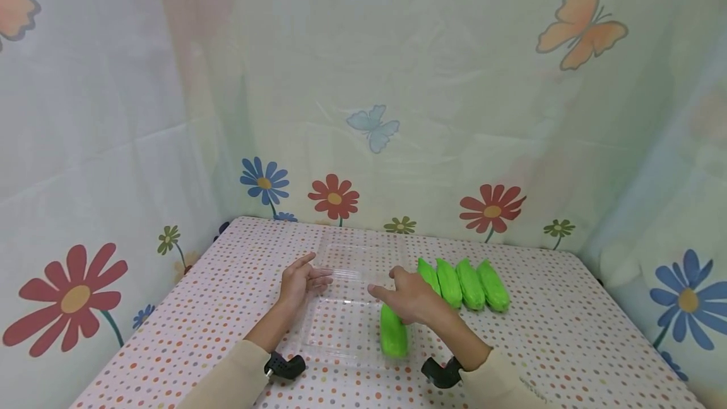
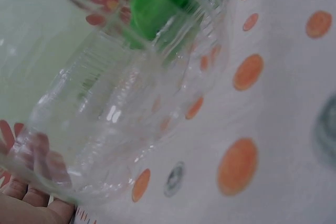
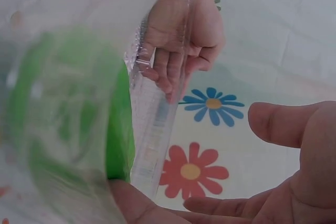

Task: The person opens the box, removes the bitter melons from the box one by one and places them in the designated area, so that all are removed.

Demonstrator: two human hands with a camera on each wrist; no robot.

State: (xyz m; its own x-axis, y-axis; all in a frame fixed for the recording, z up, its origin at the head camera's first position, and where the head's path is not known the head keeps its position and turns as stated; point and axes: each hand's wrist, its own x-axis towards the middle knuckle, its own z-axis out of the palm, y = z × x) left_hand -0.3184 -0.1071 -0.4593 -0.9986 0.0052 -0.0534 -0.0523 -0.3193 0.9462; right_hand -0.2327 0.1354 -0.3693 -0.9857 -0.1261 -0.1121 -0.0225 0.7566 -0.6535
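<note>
A clear plastic container [image 1: 341, 353] lies on the dotted tabletop, its lid part [image 1: 360, 251] folded out at the back. Inside its right side lies one long, bright green piece [image 1: 394, 336], also seen through the plastic in the right wrist view. My right hand [image 1: 406, 295] is over that piece's far end, thumb spread wide from the fingers. At the container's left edge, my left hand [image 1: 298, 283] has loosely bent fingers, which overlap the clear wall in the right wrist view. Beside the container on the right, several matching green pieces [image 1: 470, 286] with pointed tips lie in a row.
The dotted tabletop [image 1: 545, 346] meets a hanging cloth [image 1: 454, 112] printed with flowers and butterflies at the back and on both sides. A black wrist device [image 1: 286, 367] is strapped at the left sleeve, another [image 1: 442, 373] at the right.
</note>
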